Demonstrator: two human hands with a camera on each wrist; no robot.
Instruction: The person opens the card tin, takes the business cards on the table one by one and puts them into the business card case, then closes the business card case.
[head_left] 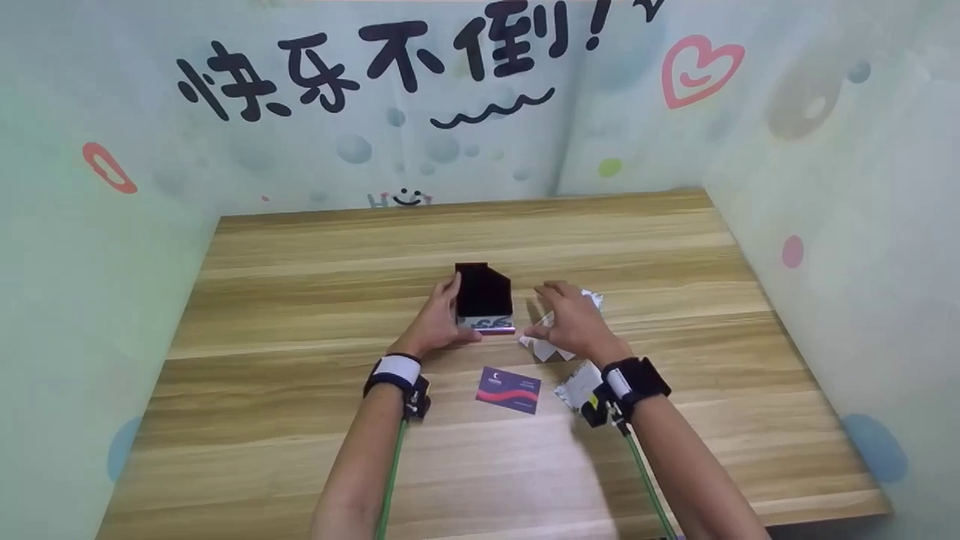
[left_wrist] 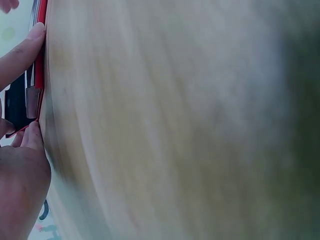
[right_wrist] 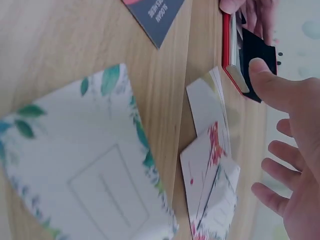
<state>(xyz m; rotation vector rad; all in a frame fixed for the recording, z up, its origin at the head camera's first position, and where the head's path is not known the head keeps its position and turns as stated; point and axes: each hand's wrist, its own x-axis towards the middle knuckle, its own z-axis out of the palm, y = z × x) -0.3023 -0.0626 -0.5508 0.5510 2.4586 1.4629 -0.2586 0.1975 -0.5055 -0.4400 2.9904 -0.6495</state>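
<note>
Reading "SLOGAN", card [right_wrist: 156, 21] near left grip [head_left: 435, 322] clamped on black case [head_left: 484, 291], right grip [head_left: 575, 322] spread.

tbl [head_left: 300, 300]: light-brown wood-grain top, streaks running l-r, far edge up vs the back wall [head_left: 637, 135]. pale blue-green printed walls on 3 sides. back one has big blk chinese characters [head_left: 407, 71] w/ excl. mark, blk wavy line [head_left: 491, 111] below, pink heart outline [head_left: 666, 75] to the r., small smiley [head_left: 407, 199] just above tbl edge, plus blue-grey bubbles & a green dot [head_left: 610, 167]. r. wall [head_left: 885, 225]: pink oval [head_left: 793, 251], lg blue spot [head_left: 877, 448] low down. l. wall [head_left: 52, 262]: blue spot [head_left: 121, 450] near tbl. light soft, pale sheen on near-mid tabletop.
</note>
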